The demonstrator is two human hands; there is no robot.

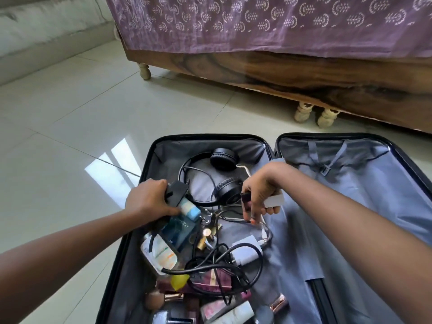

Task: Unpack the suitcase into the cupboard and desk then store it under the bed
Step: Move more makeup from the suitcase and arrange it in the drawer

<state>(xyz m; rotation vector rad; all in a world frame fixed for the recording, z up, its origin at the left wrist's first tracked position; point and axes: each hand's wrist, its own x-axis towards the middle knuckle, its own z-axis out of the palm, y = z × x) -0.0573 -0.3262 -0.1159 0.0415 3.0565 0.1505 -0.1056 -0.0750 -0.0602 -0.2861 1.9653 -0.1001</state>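
The black hard-shell suitcase with grey fabric lining (268,146) lies open flat on the pale glossy floor tiles (70,113), just beside the dark wooden bed with the purple printed cover (280,73). Its left half is full of small loose things; the right half shows only the lining and straps.

The person's left hand (146,199) has its fingers curled round a small black box-shaped adapter (176,191), near a light blue and white tube (189,208). The right hand (261,192) is closed on a small white block (273,202), probably a charger plug, and seems to pinch also a short dark object — the view is too blurred to say which.

The black over-ear headphones with thin cable (223,160) will be light but somewhat fragile; it is better to take them by the headband, not by the cable. The tangled black power cords (222,265) are soft and will drag neighbours with them, so they should be lifted as one bundle. The white charger brick (245,254) is stiff and easy to grip. The bottles and cosmetic tubes at the near end are smooth, maybe slippery, and are better taken round the body one at a time. The suitcase itself is rigid — once empty it should be light and slide under the bed.
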